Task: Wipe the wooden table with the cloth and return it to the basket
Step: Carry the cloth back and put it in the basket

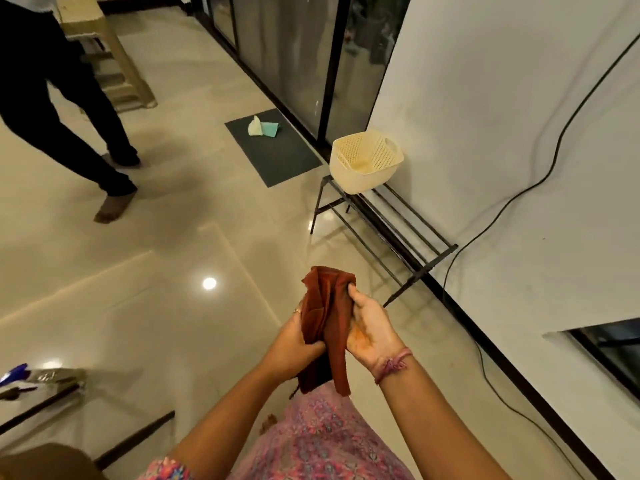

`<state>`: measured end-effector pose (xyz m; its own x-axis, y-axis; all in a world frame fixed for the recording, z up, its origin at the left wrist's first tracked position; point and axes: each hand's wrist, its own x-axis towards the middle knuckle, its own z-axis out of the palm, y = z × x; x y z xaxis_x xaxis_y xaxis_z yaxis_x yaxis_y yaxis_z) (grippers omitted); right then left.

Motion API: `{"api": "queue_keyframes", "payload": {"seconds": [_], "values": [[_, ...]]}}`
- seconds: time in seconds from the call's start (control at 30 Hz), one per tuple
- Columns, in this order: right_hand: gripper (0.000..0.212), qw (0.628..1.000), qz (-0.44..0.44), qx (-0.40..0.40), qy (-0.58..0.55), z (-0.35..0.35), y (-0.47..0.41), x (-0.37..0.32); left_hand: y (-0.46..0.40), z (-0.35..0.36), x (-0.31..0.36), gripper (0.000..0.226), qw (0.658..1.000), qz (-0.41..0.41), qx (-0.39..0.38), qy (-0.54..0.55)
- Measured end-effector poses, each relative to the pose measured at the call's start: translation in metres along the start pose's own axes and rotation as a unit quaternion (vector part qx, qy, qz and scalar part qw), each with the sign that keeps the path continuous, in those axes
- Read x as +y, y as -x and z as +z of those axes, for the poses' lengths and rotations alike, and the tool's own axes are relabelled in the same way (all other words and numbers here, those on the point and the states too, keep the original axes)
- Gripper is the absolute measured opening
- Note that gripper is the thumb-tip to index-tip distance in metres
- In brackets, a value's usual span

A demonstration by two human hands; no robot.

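Two hands, left hand (294, 344) and right hand (369, 327), gripping rust cloth (325, 323) above glossy tiled floor (156, 271), cream basket (365, 162) beside white wall (502, 116)

The cloth (327, 317) is soft, matt, rust-brown fabric, creased where it hangs. The basket (363, 161) is cream plastic, its walls perforated with small holes, dull in finish. The rack (391, 230) under it is thin black metal bars, matt. The floor (173, 237) is glossy polished tile, mirroring a lamp. The mat (277, 157) is dark, rough-textured fabric. The wall (485, 133) is matt white.
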<state>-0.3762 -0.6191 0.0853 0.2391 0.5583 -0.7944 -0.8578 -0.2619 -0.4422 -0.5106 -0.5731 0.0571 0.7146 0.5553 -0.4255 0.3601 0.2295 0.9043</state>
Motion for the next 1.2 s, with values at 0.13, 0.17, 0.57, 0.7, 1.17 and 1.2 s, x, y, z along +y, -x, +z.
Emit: {"api": "queue_keyframes", "payload": {"seconds": [0.13,0.17,0.57,0.7,1.17,1.2], "values": [[0.037,0.999,-0.001,-0.028,0.043,0.007,-0.026,-0.068,-0.048,-0.028,0.023,0.023,0.963,-0.121,0.062,0.231],[0.038,0.998,-0.007,-0.046,0.04,0.007,-0.032,-0.088,-0.057,-0.038,0.029,0.023,0.942,-0.146,0.043,0.3],[0.035,0.99,-0.059,-0.125,-0.009,0.023,-0.131,-0.214,-0.2,-0.091,0.113,0.055,0.939,-0.12,0.005,0.323],[0.044,0.978,-0.037,-0.078,0.189,0.02,-0.168,-0.254,-0.239,-0.097,0.12,0.049,0.935,-0.137,-0.03,0.324],[0.027,0.949,0.039,0.042,0.31,0.061,-0.334,-0.391,-0.454,-0.119,0.142,0.047,0.955,-0.195,0.073,0.21],[0.026,0.949,0.043,0.049,0.307,0.061,-0.344,-0.401,-0.47,-0.122,0.147,0.05,0.966,-0.179,0.081,0.166]]}}
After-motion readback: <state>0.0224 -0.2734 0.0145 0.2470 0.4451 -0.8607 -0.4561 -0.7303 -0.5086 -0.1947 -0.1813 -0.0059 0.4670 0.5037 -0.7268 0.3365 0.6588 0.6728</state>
